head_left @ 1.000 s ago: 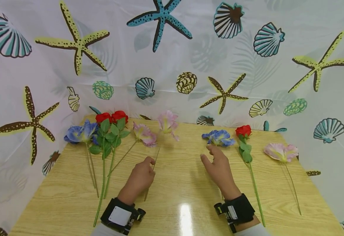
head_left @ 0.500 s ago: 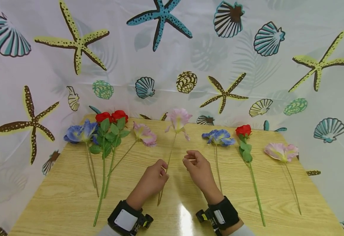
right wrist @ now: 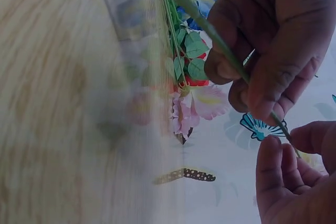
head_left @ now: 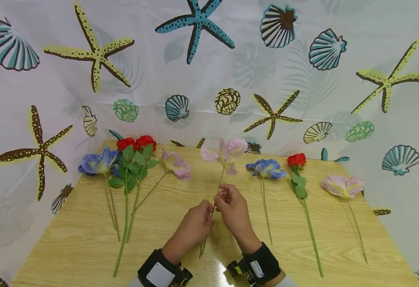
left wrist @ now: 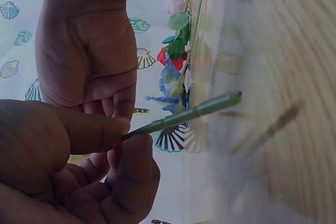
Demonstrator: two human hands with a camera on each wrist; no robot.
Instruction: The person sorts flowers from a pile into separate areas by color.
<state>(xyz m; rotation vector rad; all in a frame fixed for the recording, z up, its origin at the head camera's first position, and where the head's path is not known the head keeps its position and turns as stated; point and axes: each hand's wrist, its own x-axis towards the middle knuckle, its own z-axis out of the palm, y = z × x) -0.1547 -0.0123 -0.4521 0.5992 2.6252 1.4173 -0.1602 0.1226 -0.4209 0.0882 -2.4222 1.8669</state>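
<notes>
A pink artificial flower [head_left: 227, 153] stands raised over the middle of the table, its thin stem slanting down between both hands. My left hand [head_left: 196, 223] pinches that stem between thumb and fingers. Just above, my right hand [head_left: 233, 209] also has thumb and fingertip on the stem. In the left wrist view the green stem's [left wrist: 191, 113] cut end sticks out past the left thumb. Seen from the right wrist, the stem runs through the left hand [right wrist: 278, 40] to the right fingertips [right wrist: 270, 153].
On the left of the wooden table [head_left: 73, 247] lie blue flowers [head_left: 99, 160], red roses [head_left: 145, 140] and another pink flower [head_left: 176, 164]. To the right lie a blue flower [head_left: 266, 168], a red rose [head_left: 297, 160] and a pink flower [head_left: 342, 185]. A patterned curtain [head_left: 209, 79] hangs behind.
The left hand has carried the pink flower rightward to the middle, its bloom turning more upright. The right hand has moved left from beside the blue flower and has taken the stem too.
</notes>
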